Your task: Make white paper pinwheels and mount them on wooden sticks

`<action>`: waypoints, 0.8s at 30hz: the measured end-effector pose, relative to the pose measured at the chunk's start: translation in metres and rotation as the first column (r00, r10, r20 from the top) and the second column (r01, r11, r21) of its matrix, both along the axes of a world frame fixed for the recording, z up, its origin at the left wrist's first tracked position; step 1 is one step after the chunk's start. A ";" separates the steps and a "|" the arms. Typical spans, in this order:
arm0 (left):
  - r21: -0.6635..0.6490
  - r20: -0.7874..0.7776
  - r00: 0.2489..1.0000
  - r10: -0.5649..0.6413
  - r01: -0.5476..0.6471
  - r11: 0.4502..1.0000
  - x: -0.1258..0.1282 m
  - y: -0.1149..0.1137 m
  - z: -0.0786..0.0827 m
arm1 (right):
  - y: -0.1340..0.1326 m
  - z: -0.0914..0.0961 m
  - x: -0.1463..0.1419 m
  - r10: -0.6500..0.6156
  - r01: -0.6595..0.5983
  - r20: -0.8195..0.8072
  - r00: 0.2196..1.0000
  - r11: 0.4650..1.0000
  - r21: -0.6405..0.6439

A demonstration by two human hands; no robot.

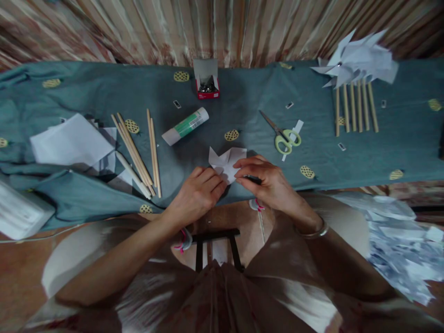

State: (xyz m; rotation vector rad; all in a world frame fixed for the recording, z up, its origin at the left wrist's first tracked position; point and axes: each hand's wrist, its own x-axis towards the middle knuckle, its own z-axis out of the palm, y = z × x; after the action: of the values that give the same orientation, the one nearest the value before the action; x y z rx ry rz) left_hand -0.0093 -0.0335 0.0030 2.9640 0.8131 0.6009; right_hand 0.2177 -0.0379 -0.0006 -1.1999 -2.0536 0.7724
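A folded white paper pinwheel [226, 163] lies at the near edge of the teal cloth [243, 115]. My left hand [198, 192] is curled, its fingertips pinching the paper's left side. My right hand [267, 180] presses on the paper's right side with fingers together, and a thin dark object [252, 179] shows under its fingers. A metal bangle [317, 232] sits on my right wrist.
A glue stick [185, 126], a red box of pins [207, 83], green-handled scissors [282, 134] and loose wooden sticks [137, 155] lie on the cloth. Finished pinwheels on sticks [355, 83] rest at far right. White sheets [71, 141] lie at left, paper scraps [402, 249] at lower right.
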 end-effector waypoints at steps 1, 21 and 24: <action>-0.002 0.004 1.000 -0.004 0.004 1.000 0.000 -0.001 0.000 | 0.001 0.000 -0.002 -0.003 0.003 -0.003 1.000 1.000 -0.002; -0.324 0.216 0.973 0.085 -0.010 0.946 0.002 -0.004 -0.015 | 0.006 -0.009 -0.016 -0.076 0.076 0.037 0.996 0.997 0.019; -0.322 0.224 0.971 0.085 -0.009 0.947 0.002 -0.004 -0.016 | 0.005 -0.011 -0.015 -0.091 0.090 0.022 0.996 0.995 0.032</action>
State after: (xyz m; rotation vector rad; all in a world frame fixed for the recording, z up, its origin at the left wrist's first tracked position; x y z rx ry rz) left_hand -0.0074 -0.0379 -0.0131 2.5302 0.8666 0.7274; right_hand 0.2025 -0.0326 -0.0118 -1.2803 -2.0075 0.6847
